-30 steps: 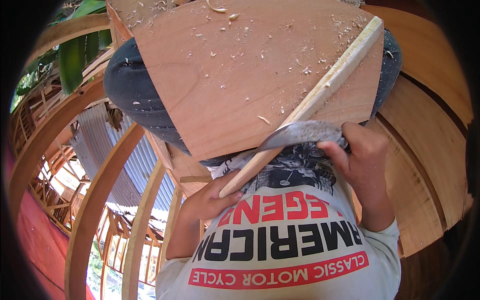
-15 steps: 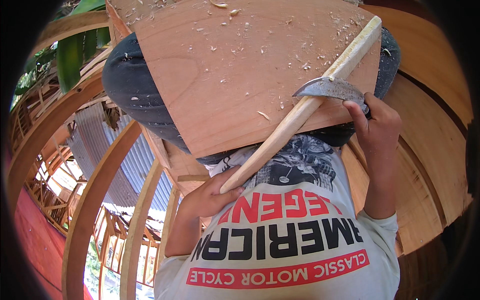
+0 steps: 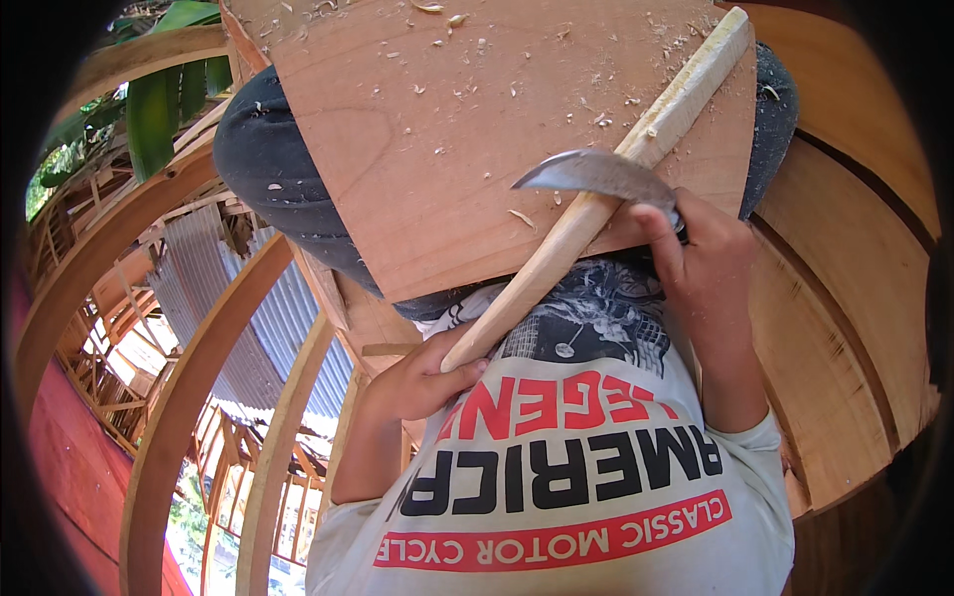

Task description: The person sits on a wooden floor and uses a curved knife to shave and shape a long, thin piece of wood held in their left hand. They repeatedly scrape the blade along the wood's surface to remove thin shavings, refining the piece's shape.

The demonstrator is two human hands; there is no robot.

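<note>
A long, pale wooden stick runs slantwise from near my body to the far right, its far part lying over a flat board on my lap. My left hand is closed round the stick's near end, thumb on top. In my right hand is a curved knife, its handle hidden in my fingers. The blade lies across the stick at about its middle, tip pointing left. A small curl of wood clings to the stick just beyond the blade.
Wood shavings are scattered over the board. My legs in dark trousers support it. Wooden planks lie to the right. On the left are wooden rails, with corrugated metal sheets beyond them.
My right hand and the knife have moved left and a little nearer along the stick. The stick's far end has shifted slightly up in view. My left hand keeps its grip.
</note>
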